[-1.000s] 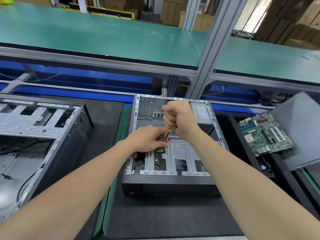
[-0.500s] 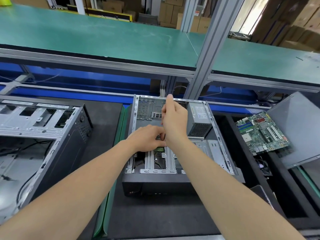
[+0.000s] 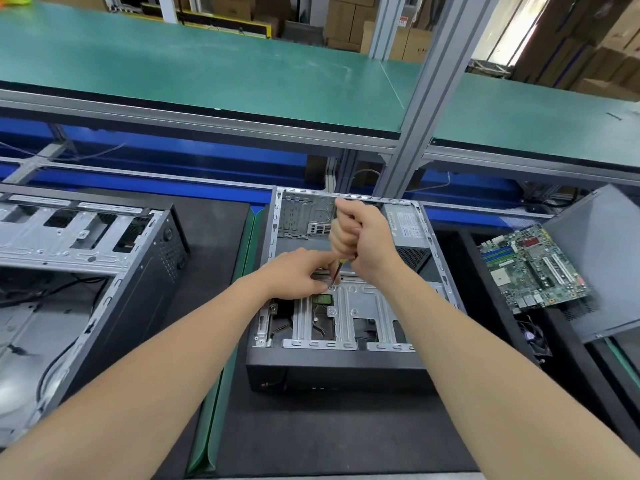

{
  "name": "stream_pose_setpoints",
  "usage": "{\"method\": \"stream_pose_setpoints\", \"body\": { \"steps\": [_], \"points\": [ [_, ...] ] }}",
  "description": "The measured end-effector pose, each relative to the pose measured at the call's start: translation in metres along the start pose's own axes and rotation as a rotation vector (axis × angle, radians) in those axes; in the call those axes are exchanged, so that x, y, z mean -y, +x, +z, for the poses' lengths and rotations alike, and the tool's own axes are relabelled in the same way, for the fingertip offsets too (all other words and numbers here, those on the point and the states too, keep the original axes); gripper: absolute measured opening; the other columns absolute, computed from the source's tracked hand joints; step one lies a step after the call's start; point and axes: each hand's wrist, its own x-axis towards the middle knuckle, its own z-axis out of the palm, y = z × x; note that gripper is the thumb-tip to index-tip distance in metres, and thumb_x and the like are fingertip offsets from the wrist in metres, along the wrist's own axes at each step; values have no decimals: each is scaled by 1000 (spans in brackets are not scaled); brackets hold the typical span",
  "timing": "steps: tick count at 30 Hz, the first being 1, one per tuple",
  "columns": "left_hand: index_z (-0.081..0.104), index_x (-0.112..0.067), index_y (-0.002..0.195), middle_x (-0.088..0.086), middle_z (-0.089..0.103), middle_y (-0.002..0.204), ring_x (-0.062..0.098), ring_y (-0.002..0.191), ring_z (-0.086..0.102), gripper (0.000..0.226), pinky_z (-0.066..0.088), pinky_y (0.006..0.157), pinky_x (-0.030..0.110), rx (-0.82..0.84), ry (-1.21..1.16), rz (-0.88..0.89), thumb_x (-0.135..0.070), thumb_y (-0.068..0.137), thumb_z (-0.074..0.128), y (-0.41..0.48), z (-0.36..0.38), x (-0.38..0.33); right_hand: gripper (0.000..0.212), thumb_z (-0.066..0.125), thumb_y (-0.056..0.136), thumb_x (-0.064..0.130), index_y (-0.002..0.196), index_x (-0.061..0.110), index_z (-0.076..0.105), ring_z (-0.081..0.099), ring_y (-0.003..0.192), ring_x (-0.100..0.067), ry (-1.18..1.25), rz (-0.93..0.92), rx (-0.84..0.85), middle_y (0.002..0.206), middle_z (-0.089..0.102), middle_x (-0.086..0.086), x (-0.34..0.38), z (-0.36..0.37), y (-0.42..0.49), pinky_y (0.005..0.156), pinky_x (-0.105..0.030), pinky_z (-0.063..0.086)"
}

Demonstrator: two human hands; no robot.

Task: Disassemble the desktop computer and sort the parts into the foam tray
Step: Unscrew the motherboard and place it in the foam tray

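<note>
The right hand (image 3: 360, 237) gripped the screwdriver (image 3: 337, 270), tip on a screw (image 3: 331, 288) in the case (image 3: 346, 375) on the bench (image 3: 329, 438); the left hand (image 3: 298, 275) pinched its shaft. The tilted tip could have slipped and stripped the head.

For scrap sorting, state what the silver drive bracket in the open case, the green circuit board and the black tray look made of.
Silver drive bracket: stamped sheet steel by the look, bare matt grey with pressed ribs and cut-outs.
Green circuit board: laminate, probably fibreglass, glossy green with soldered parts.
Black tray: likely foam, thick dull walls without glare.
</note>
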Motion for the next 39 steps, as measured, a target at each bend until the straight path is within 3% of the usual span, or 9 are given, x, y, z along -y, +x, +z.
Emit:
{"method": "stream_pose_setpoints", "body": {
  "steps": [4,9,11,16,19,22,29,33,39],
  "points": [
    [66,-47,105,-18,71,111,14,107,63,20,50,96,45,21,-74,16,-35,91,58,-3,-3,-1,55,51,100,26,48,24,31,13,42,-14,-21,62,152,44,20,3,2,-4,7,46,-27,12],
    [61,-39,91,-8,69,87,13,84,62,18,51,76,41,-36,26,-14,-56,91,65,1,3,-1,53,45,106,27,55,20,33,14,43,-16,-17,89,201,46,23,3,5,-5,7,46,-31,13],
    [62,-42,93,-11,71,94,14,91,63,15,53,81,42,-46,44,-27,-56,91,66,3,5,-1,49,43,108,28,60,18,38,17,44,-17,-52,62,174,47,26,2,7,0,3,46,-30,20],
    [56,-50,77,-20,62,75,0,71,57,17,42,61,32,-91,33,-57,-56,88,67,3,7,-1,53,53,107,42,59,22,57,54,52,-16,-320,-154,-319,58,56,-4,-6,28,-9,54,-25,46],
    [50,-61,73,-19,59,64,0,61,54,20,35,53,28,-111,27,-22,-54,87,62,0,6,-5,60,50,107,45,51,24,48,41,51,-14,-315,-159,-558,51,45,3,-16,43,-7,58,-36,39],
    [48,-63,80,-38,59,75,-9,70,57,5,36,54,27,-79,43,18,-64,83,52,-2,4,-5,57,54,103,29,50,24,33,25,54,-16,-181,-161,-597,52,30,3,-16,47,-1,56,-35,25],
    [59,-32,124,-6,70,104,20,98,64,46,54,83,45,-32,132,-25,-62,90,60,5,5,4,57,56,101,26,50,23,32,17,47,-16,-158,-22,-89,50,23,4,-7,23,3,46,-24,18],
    [61,-40,110,-19,65,90,10,89,62,20,49,75,39,-46,66,3,-48,92,63,4,6,7,59,47,106,23,50,25,29,12,44,-16,-22,71,80,46,21,5,4,3,7,46,-28,11],
    [60,-56,96,-25,69,99,4,99,63,12,52,93,43,-25,-49,48,-44,95,60,0,0,4,58,49,105,28,51,24,29,14,42,-15,-92,128,238,45,22,5,3,5,17,43,-21,16]
  ]
}}
